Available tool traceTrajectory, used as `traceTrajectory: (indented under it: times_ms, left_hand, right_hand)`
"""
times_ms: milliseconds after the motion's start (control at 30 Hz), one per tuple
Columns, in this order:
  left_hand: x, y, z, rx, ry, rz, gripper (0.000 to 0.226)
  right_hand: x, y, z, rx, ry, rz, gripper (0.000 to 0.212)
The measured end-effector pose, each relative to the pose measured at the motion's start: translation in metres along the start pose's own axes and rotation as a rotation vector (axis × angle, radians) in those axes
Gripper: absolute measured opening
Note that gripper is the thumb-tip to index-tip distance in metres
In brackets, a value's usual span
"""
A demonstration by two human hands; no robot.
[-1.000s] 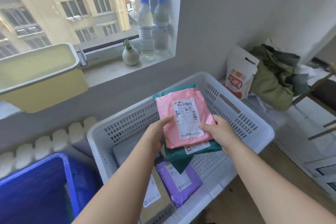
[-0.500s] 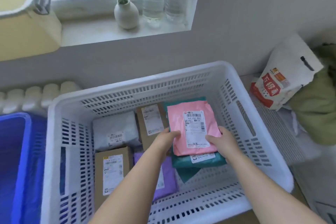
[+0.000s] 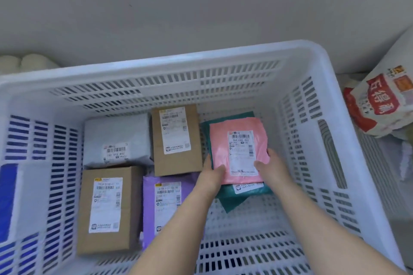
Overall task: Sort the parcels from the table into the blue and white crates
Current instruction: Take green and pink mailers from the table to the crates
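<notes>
Parcels come as a pair: your left hand [image 3: 212, 177] and right hand [image 3: 272, 168] grip a pink parcel [image 3: 239, 152] stacked on a teal parcel [image 3: 237, 196], thumbs pressed on the pink top, fingers [image 3: 207, 163] curled round the side edges. You hold them low inside the white crate [image 3: 178, 58], near its far right corner; contact with the crate floor cannot be told. Left of them lie a brown box [image 3: 176, 140], a grey mailer [image 3: 116, 134], a second brown box [image 3: 107, 210] and a purple mailer [image 3: 165, 194]. The blue crate [image 3: 7, 198] shows through the left wall.
</notes>
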State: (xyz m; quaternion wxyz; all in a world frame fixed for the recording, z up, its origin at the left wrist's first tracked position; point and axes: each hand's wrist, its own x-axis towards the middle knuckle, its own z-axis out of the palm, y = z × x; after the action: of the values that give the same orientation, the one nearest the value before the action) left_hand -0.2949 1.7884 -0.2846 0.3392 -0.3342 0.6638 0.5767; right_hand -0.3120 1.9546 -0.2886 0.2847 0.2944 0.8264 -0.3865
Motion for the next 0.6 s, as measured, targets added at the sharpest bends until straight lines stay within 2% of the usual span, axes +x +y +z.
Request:
traceTrajectory:
  times_ms: [167, 300, 400, 500, 600]
  left_hand:
    - [0.026, -0.015, 0.018, 0.064, 0.03, 0.035, 0.068]
    - [0.048, -0.022, 0.025, 0.197, 0.106, 0.127, 0.067]
    - [0.055, -0.027, 0.03, 0.369, 0.189, 0.191, 0.068]
    - [0.052, -0.031, 0.037, 0.54, 0.282, 0.332, 0.066]
    - [0.052, -0.037, 0.039, 0.588, 0.286, 0.323, 0.064]
  right_hand:
    - [0.03, 0.009, 0.016, 0.081, 0.018, 0.018, 0.047]
    - [0.051, 0.016, 0.029, 0.091, 0.02, 0.01, 0.037]
    - [0.065, 0.016, 0.04, 0.021, 0.009, -0.023, 0.036]
    - [0.072, 0.017, 0.048, -0.078, 0.005, -0.046, 0.034]
    - [0.075, 0.019, 0.052, -0.131, 0.008, -0.061, 0.031]
